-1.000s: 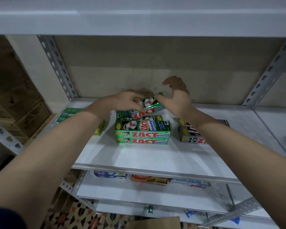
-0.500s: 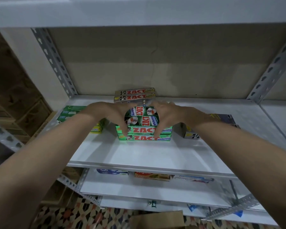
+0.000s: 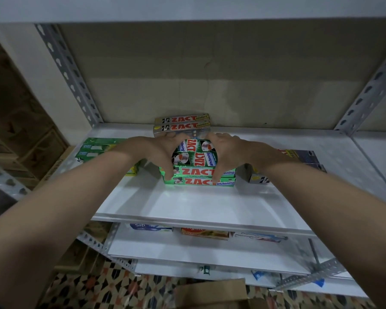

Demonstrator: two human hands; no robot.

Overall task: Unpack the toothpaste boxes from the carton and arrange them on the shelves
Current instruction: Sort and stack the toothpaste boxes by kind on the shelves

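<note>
Squaring up the green toothpaste stack on the shelf

The left hand (image 3: 158, 156) and right hand (image 3: 228, 156) cup the green boxes (image 3: 198, 168) from either side — fingers curled, thumbs on the front faces, gripping loosely. Best press evenly inward so the edges line up; grey boxes (image 3: 182, 126) sit just behind the fingertips — avoid nudging them.

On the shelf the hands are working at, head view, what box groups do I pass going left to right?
Light green boxes at the left edge → green ZACT Whitening stack in the middle, left hand and right hand on its sides → dark boxes on the right.
</note>
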